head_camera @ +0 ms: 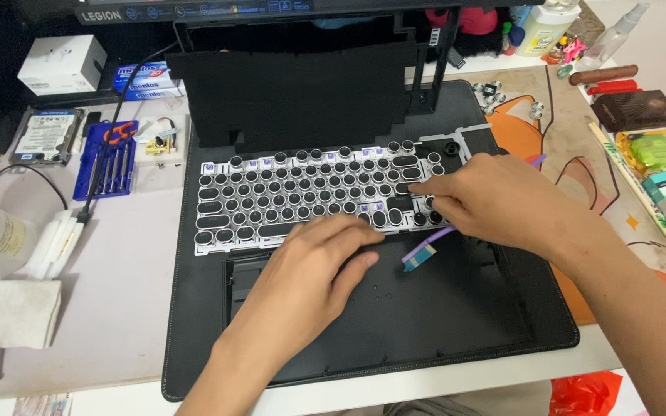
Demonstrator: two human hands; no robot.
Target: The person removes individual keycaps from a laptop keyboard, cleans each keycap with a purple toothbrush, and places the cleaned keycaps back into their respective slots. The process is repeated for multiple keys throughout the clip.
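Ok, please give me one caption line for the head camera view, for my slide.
Both hands, left and right, rest on a round-keyed keyboard lying on a black mat, a purple toothbrush under the right hand.

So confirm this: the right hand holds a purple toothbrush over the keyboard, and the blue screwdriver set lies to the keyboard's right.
Not quite. The head view shows the screwdriver set lying left of the keyboard, not right. The right hand does hold the purple toothbrush.

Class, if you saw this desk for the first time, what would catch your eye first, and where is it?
The keyboard plate with round black keycaps lies mid-desk on a black mat. Both hands meet over it: the left hand rests at its lower edge, the right hand holds a purple toothbrush at its right end.
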